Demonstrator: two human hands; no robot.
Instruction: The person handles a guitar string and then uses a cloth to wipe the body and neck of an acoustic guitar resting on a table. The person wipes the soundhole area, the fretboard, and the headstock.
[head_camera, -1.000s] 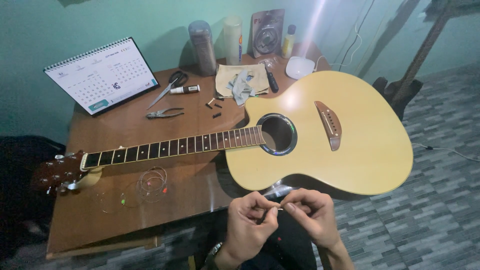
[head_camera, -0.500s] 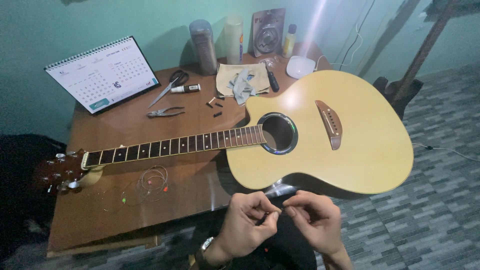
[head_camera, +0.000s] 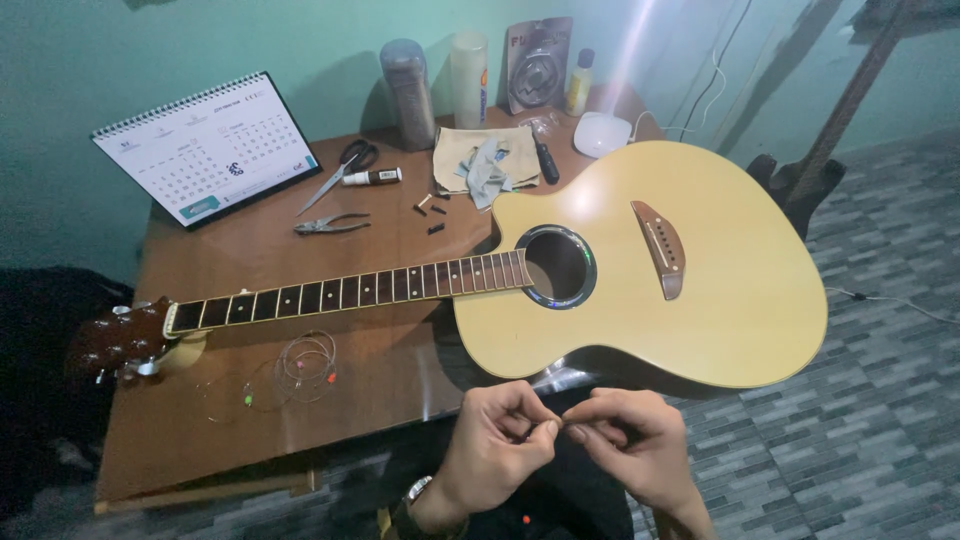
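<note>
Fingertips of both hands meet low in the view, just in front of the guitar's (head_camera: 690, 270) lower edge: the left hand (head_camera: 495, 450) is curled, thumb and forefinger pinched together, and the right hand (head_camera: 635, 440) faces it with its own thumb and forefinger pinched at the same spot. Between them sits something very small and thin; what it is I cannot tell, since the fingers cover nearly all of it. A wristwatch (head_camera: 418, 490) shows on the left wrist, and both forearms are cut off by the bottom edge. The guitar lies face up across a wooden table (head_camera: 200, 430), its pale body overhanging the table's right side, its neck running left to the headstock (head_camera: 120, 340). Loose coiled strings (head_camera: 300, 365) lie on the table below the neck, well apart from the hands. Farther back are pliers (head_camera: 330, 225), scissors (head_camera: 340, 170), a desk calendar (head_camera: 210, 145), a cloth (head_camera: 485, 160) and several bottles (head_camera: 440, 75) against the green wall.
</note>
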